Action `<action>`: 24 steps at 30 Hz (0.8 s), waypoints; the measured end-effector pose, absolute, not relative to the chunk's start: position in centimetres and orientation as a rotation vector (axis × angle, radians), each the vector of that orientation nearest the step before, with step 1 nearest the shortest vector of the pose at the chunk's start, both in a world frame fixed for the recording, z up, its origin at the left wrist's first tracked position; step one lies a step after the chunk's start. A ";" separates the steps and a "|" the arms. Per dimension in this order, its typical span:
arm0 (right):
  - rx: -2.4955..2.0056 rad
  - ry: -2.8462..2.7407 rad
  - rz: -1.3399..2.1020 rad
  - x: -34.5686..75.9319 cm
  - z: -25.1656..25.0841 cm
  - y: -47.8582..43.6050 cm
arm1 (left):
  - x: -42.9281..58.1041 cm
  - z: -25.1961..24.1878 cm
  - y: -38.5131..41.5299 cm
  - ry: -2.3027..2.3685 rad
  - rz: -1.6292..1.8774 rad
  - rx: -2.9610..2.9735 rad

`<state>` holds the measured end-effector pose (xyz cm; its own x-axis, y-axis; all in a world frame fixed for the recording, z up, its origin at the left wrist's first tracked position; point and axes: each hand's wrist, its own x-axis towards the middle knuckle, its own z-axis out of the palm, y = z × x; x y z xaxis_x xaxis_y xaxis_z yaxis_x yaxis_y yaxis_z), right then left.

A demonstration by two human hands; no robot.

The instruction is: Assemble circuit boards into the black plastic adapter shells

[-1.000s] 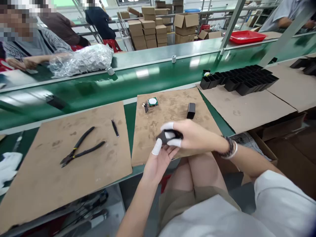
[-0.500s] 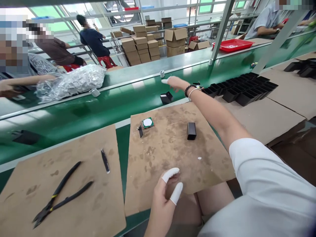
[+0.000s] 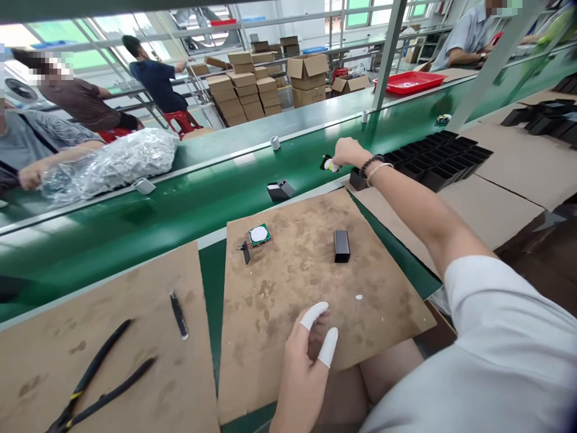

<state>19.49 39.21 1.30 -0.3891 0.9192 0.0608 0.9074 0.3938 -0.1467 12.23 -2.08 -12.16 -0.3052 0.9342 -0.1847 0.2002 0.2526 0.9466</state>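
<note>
Head view: the right hand (image 3: pixel 346 153) reaches over the green conveyor belt (image 3: pixel 189 198), fingers closed on a small black-and-white part (image 3: pixel 328 163) beside the black housings (image 3: pixel 433 159); the left hand (image 3: pixel 303 355) rests loosely curled and empty at the near edge of the cardboard-covered surface (image 3: pixel 297 282)

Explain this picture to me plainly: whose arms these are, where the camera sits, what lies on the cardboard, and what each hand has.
The camera sits on a worker's head, looking down a green conveyor belt. The left hand, with white finger covers, rests empty at the edge of a cardboard mat. The right hand reaches across and grips a small part beside rows of black housings. On the mat lie a small circuit board and a black casing. Pliers lie on the neighbouring mat.
</note>
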 end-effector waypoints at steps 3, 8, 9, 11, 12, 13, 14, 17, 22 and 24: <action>-1.517 -2.653 0.132 21.8 2.7 32.7 | 12.6 -9.9 -0.4 1.763 0.905 1.231; -1.611 -2.790 0.100 30.2 -0.6 21.8 | 13.3 -5.9 2.2 1.850 0.724 1.584; -1.638 -2.814 0.144 31.7 -1.6 20.5 | 13.2 -5.5 2.6 1.874 0.714 1.627; -1.665 -2.834 0.230 33.9 -3.3 18.9 | 12.7 -5.0 3.9 1.912 0.699 1.732; -1.657 -2.833 0.259 34.4 -3.8 18.6 | 12.4 -4.9 4.8 1.912 0.681 1.816; -1.645 -2.826 0.283 34.7 -4.2 18.5 | 12.1 -4.8 6.0 1.903 0.664 1.912; -1.628 -2.816 0.310 34.6 -4.5 18.7 | 11.8 -4.8 7.4 1.890 0.661 2.030; -1.578 -2.764 0.435 33.6 -4.4 19.9 | 11.2 -4.9 12.1 1.637 0.637 2.247; -1.446 -2.569 0.902 33.7 -3.5 20.7 | 10.1 -5.5 15.2 1.500 0.750 2.043; -1.332 -2.482 1.102 35.1 -3.6 19.6 | 9.4 -6.0 14.0 1.457 0.809 1.964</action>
<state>35.09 19.65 -3.56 -0.6067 0.7626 -0.2244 0.6779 0.3490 -0.6470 9.41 13.99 -6.00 0.2277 0.9639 0.1382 0.6271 -0.2538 0.7365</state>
